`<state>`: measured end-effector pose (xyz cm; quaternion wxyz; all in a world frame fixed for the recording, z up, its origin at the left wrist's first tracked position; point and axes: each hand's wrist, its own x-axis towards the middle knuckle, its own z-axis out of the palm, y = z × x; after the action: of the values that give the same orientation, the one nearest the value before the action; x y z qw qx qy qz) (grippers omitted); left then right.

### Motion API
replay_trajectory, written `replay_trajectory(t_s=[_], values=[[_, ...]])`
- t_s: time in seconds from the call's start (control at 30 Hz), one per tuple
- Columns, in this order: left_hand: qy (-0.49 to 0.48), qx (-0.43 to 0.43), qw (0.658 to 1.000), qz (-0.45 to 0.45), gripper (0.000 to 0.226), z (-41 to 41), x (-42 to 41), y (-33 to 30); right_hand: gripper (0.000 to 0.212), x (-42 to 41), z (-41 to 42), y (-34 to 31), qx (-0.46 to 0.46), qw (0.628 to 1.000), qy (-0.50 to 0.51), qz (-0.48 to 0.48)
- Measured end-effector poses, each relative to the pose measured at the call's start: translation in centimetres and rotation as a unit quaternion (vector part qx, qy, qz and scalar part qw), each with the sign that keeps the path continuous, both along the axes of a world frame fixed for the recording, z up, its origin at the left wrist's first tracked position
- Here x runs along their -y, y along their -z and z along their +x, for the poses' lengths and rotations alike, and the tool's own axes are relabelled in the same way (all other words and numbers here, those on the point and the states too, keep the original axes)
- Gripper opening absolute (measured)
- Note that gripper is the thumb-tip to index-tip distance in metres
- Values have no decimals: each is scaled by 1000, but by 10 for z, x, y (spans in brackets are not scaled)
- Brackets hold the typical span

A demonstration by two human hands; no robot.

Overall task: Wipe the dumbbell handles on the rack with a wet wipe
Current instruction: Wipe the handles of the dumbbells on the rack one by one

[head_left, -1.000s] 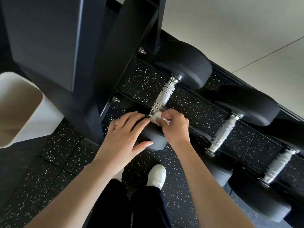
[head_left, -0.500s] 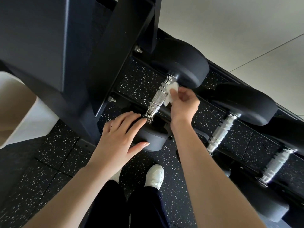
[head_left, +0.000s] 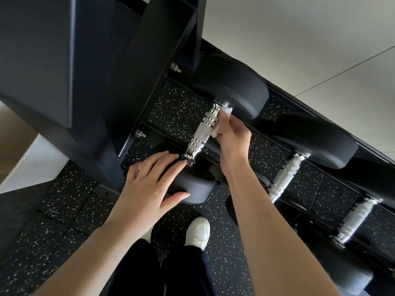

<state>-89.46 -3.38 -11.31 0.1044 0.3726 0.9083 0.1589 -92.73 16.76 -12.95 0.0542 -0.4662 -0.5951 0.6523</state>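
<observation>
- I see my right hand [head_left: 232,135] pinching the wet wipe [head_left: 222,120] against the far end of the first handle [head_left: 202,130]; that handle's long axis runs from the near head by my left hand [head_left: 147,184], which lies flat with straight fingers on it, up to the far head.
- I count three handles on the rack [head_left: 299,159]; one wipe; the other two lie to my right.
</observation>
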Motion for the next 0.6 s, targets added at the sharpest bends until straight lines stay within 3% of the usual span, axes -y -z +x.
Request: replay_trajectory(t_s=[0.33, 0.47, 0.6], values=[[0, 10, 1000, -9, 58, 0, 1, 0, 15, -5, -3, -2, -66, 983, 85, -147], [0, 2, 1000, -3, 58, 1, 0, 2, 25, -14, -3, 7, -105, 966, 56, -231], [-2, -6, 1000, 2, 57, 3, 0, 4, 17, -19, 2, 18, -115, 951, 34, -286]])
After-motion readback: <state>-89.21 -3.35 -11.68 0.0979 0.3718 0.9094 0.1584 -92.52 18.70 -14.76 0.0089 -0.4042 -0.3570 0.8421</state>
